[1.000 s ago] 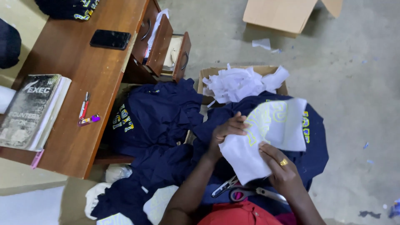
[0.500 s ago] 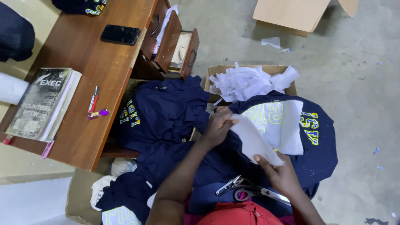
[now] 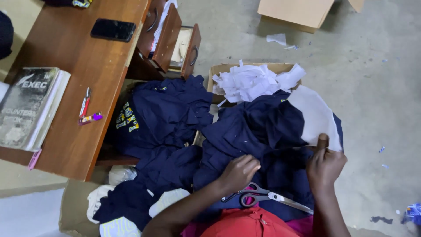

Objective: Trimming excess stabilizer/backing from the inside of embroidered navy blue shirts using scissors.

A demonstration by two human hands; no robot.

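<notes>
Seen from above, the person's right hand point(image 3: 325, 164) is pinching the lower edge of a white paper sheet point(image 3: 316, 116) between thumb and fingers, holding it against a navy garment point(image 3: 263, 131) that is lying across the lap; the left hand point(image 3: 239, 172) is resting on the same dark cloth with fingers curled loosely, pressing the fabric down rather than clearly gripping anything. Judging from this, the sheet is being peeled or lifted off the garment, and the next move seems to call for a steady pull by the right hand while the left is keeping the cloth flat. The paper is looking stiff, plain and curved at its upper edge, partly tucked behind a fold of navy fabric; the garment is crumpled and dark blue. A pair of scissors point(image 3: 263, 196) with dark handles is lying on the lap just below the left hand, untouched. Further out, a heap of navy shirts with yellow lettering point(image 3: 162, 118) is sitting to the left; a cardboard box point(image 3: 280, 68) full of white paper scraps point(image 3: 252, 81) is standing behind the garment. A wooden desk point(image 3: 83, 66) with open drawers point(image 3: 177, 44) is bearing a black phone point(image 3: 113, 30), a thick book point(image 3: 28, 107) and some pens point(image 3: 85, 105); the floor point(image 3: 377, 87) is grey concrete.
</notes>
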